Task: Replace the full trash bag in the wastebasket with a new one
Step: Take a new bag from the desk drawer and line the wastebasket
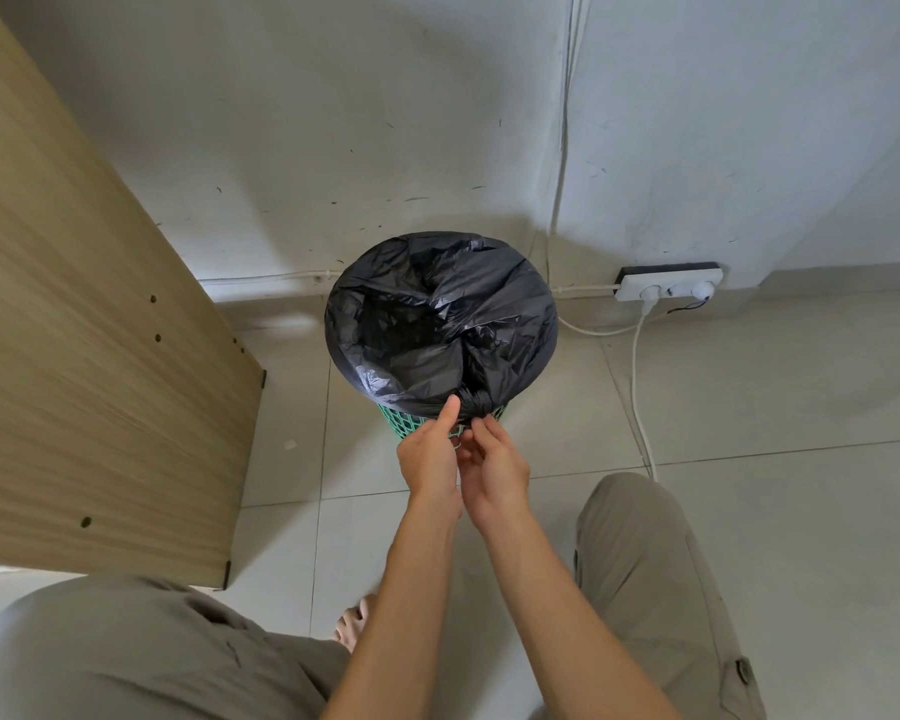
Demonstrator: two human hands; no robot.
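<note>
A black trash bag [437, 314] lines a green mesh wastebasket [401, 420] standing on the floor by the wall. The bag's edge is folded over the rim, and a twisted knot of plastic [471, 402] hangs at the near side. My left hand [430, 454] touches the knot with its thumb raised against the plastic. My right hand [492, 467] sits just right of it, fingertips pinching the lower end of the knot. The inside of the bag looks dark; its contents are hidden.
A wooden panel [84, 330] stands close on the left. A white power strip [668, 285] lies by the wall at the right, with cables [637, 376] running across the tiled floor. My knees in beige trousers frame the bottom, and a bare foot [352, 623] shows between them.
</note>
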